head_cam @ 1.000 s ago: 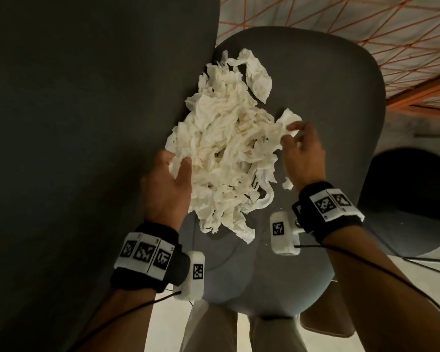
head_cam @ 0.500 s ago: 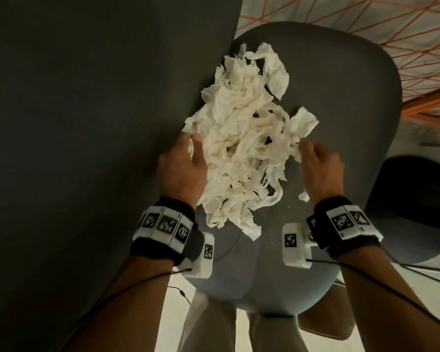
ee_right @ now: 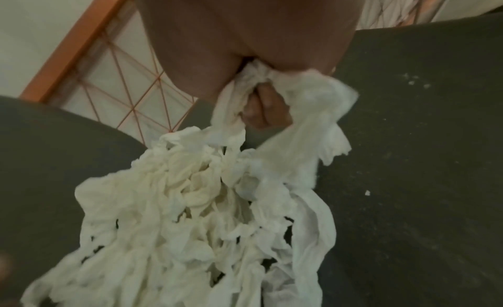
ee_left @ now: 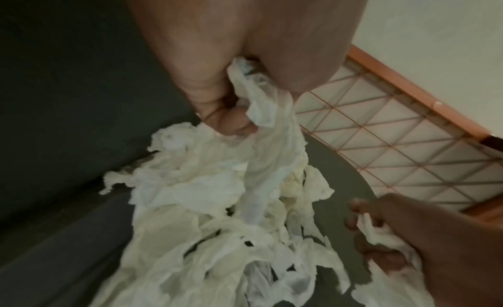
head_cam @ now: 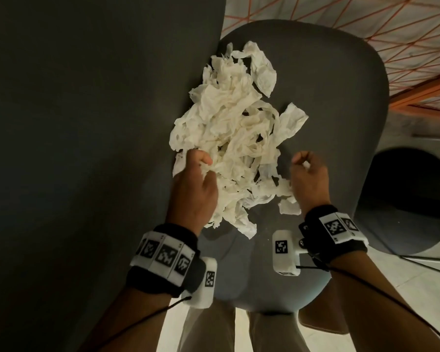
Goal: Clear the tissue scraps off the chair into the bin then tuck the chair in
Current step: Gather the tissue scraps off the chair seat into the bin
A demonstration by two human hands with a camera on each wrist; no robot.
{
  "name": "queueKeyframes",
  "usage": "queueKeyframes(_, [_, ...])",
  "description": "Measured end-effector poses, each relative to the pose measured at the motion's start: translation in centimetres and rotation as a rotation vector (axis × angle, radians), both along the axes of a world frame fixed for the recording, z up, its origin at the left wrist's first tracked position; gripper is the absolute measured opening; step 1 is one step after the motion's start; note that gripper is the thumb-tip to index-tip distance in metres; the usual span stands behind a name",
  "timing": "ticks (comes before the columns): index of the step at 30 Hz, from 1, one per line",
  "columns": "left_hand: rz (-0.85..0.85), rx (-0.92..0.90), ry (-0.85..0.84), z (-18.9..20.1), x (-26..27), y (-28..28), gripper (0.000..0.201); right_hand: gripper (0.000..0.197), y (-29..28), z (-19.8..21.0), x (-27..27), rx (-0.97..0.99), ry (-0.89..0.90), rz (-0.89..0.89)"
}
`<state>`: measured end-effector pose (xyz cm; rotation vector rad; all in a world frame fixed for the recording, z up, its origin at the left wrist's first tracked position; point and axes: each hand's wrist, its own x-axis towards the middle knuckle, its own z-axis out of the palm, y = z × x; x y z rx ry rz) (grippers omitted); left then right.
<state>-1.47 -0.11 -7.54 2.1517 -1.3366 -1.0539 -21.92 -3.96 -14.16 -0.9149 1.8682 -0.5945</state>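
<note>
A tangled heap of white tissue scraps (head_cam: 234, 138) lies on the grey chair seat (head_cam: 328, 102), against the chair's dark backrest (head_cam: 87, 148). My left hand (head_cam: 196, 179) is curled into the heap's near left side, gripping strands of tissue (ee_left: 261, 100). My right hand (head_cam: 308, 174) is curled on the heap's near right edge and clutches a wad of tissue (ee_right: 261, 83). A loose torn piece (head_cam: 288, 207) lies beside my right wrist. Small white crumbs (ee_right: 367, 192) dot the seat.
A round dark bin (head_cam: 414, 199) stands on the floor to the right of the chair. An orange-framed panel with a wire grid (head_cam: 404, 47) runs behind the seat. My legs (head_cam: 214, 331) stand at the seat's near edge.
Both hands have slid back toward me along the heap's sides and curled shut into the tissue; the right hand left the raised scrap at the heap's right edge.
</note>
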Motion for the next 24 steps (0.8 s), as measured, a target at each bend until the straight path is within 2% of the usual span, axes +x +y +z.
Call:
queueKeyframes(1, [-0.013, 0.016, -0.018, -0.2, -0.8, -0.4, 0.01, 0.023, -0.2, 0.0, 0.3, 0.006, 0.003, 0.025])
queueKeyframes(3, [-0.04, 0.042, -0.083, -0.9, -2.0, -1.4, 0.02, 0.018, -0.6, -0.3, 0.8, 0.023, 0.041, 0.096])
queueKeyframes(6, [-0.053, 0.17, -0.16, -2.4, -2.9, -2.7, 0.036, 0.03, -1.3, -1.2, 1.3, 0.103, 0.105, 0.233])
queueKeyframes(8, [-0.054, 0.237, -0.213, -3.2, -3.0, -3.2, 0.033, 0.035, -1.8, -1.6, 1.7, 0.152, 0.148, 0.299])
queueKeyframes(10, [-0.045, 0.193, -0.223, -3.4, -2.8, -3.4, 0.027, 0.025, -2.2, -1.7, 2.0, 0.166, 0.202, 0.32])
queueKeyframes(12, [-0.025, 0.111, -0.171, -2.9, -2.4, -3.1, 0.025, 0.022, -2.4, -1.3, 2.1, 0.182, 0.208, 0.282])
queueKeyframes(16, [0.067, 0.08, -0.057, -1.4, -0.8, -1.3, 0.038, 0.036, -1.8, 0.0, 1.8, 0.181, 0.169, 0.148])
queueKeyframes(18, [0.076, 0.027, -0.047, -0.7, 0.1, 0.0, 0.036, 0.04, -1.0, 0.8, 1.4, 0.158, 0.125, 0.108])
queueKeyframes(24, [0.205, 0.031, -0.114, 1.0, 1.9, 3.3, 0.008, 0.012, 1.3, 0.7, -0.2, 0.168, 0.002, -0.023])
